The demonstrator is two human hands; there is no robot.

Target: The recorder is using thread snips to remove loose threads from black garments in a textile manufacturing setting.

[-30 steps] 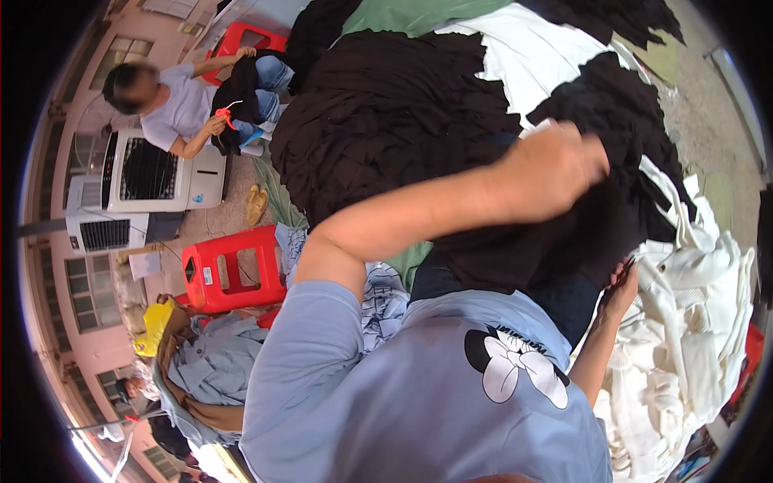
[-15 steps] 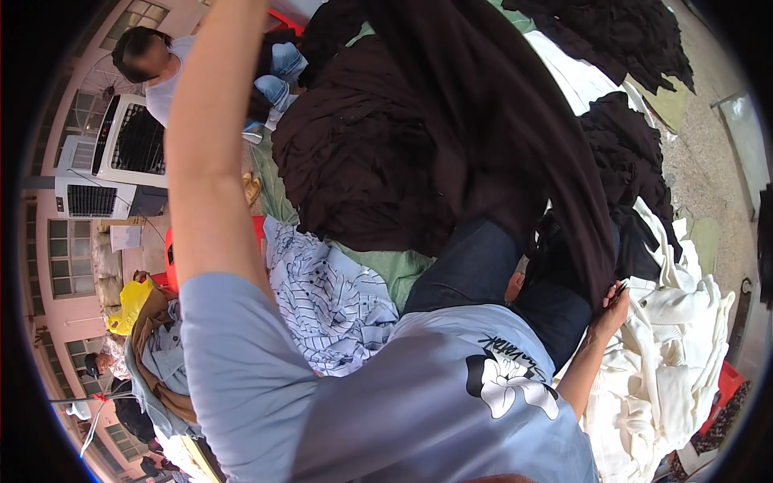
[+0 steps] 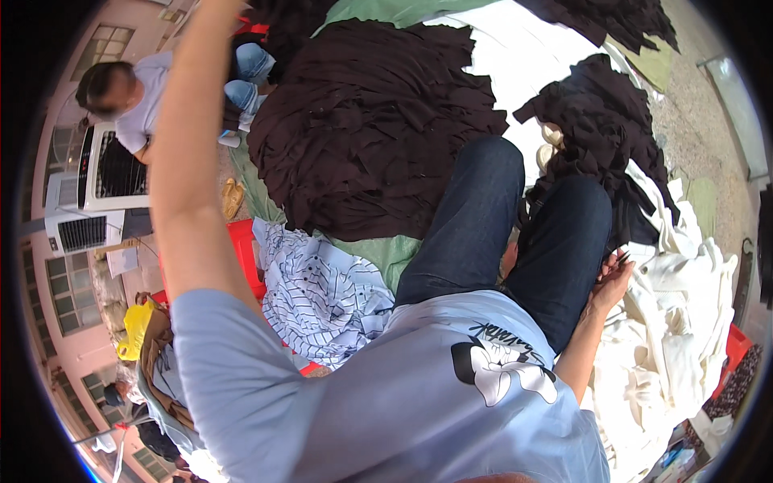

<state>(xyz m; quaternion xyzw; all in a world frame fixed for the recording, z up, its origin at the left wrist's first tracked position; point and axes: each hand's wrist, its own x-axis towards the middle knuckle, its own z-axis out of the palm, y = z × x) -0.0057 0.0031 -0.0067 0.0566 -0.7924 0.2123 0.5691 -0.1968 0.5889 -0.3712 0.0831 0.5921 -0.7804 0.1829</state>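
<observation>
My left arm is stretched up and away, and its hand lies beyond the top edge, so what it holds is hidden. Low beside my right thigh, my right hand has its fingers curled round a small dark pointed tool, perhaps thread snips. White knit garments are heaped right next to that hand. Ahead of my knees spreads a large pile of dark brown garments. A smaller dark brown heap lies beyond my right knee.
A striped light-blue cloth rests at my left over a red plastic stool or crate. Green sheeting shows under the pile. Another person sits at the far left near air coolers. A yellow bag hangs behind.
The dark brown cloth that stretched across my lap to my right hand has left the view. My left arm swung further left. My right hand stays low, keeping the small dark tool.
</observation>
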